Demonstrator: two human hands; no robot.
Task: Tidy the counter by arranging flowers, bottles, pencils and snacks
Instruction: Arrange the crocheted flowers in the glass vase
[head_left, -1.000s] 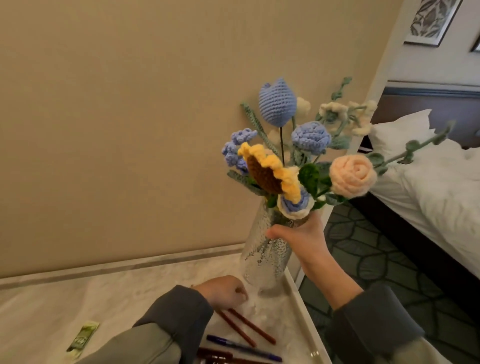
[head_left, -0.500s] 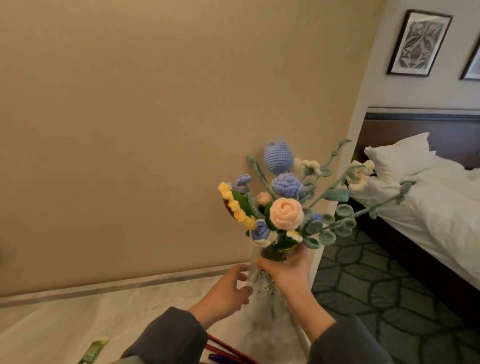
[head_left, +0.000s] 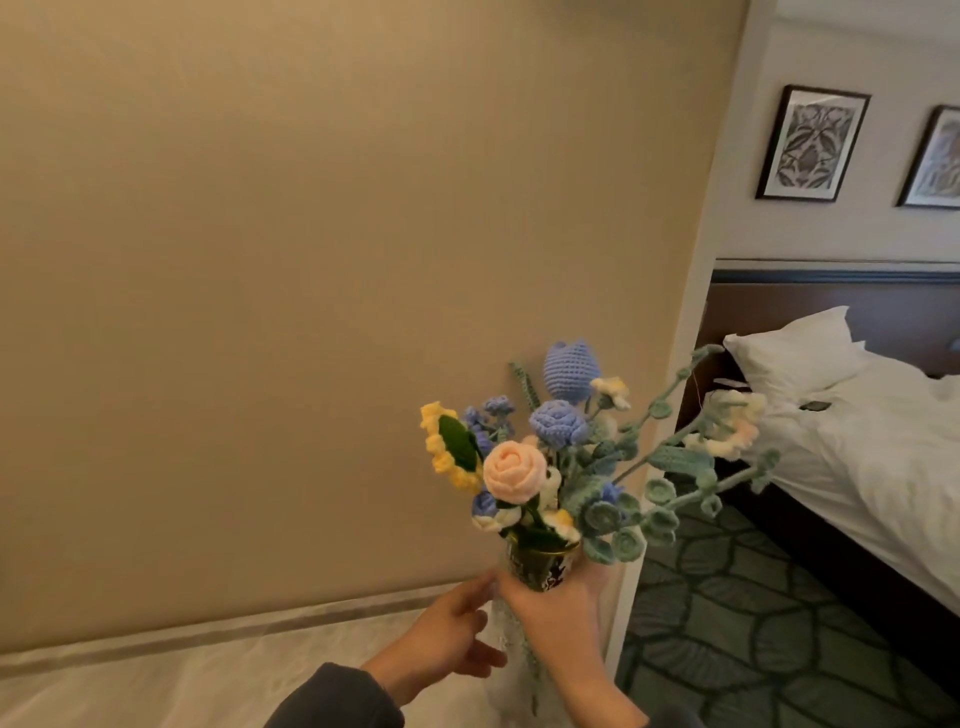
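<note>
A clear textured glass vase (head_left: 506, 654) stands on the pale marble counter (head_left: 182, 686) near its right end. It holds a crocheted bouquet (head_left: 566, 457) with a sunflower, a peach rose, blue blooms and green sprigs. My right hand (head_left: 558, 608) grips the vase around its neck, just under the flowers. My left hand (head_left: 447, 639) rests against the vase's left side with fingers loosely spread. The lower part of the vase is partly hidden by both hands.
A beige wall (head_left: 311, 260) rises right behind the counter. The counter ends at a white wall corner (head_left: 670, 415); beyond it lie patterned green carpet (head_left: 753, 623) and a bed (head_left: 857, 441) with white linen.
The view has tilted up, so the pens and the snack packet left the frame. My left hand rose from the counter to the vase's side. The bouquet has turned, the rose now facing me.
</note>
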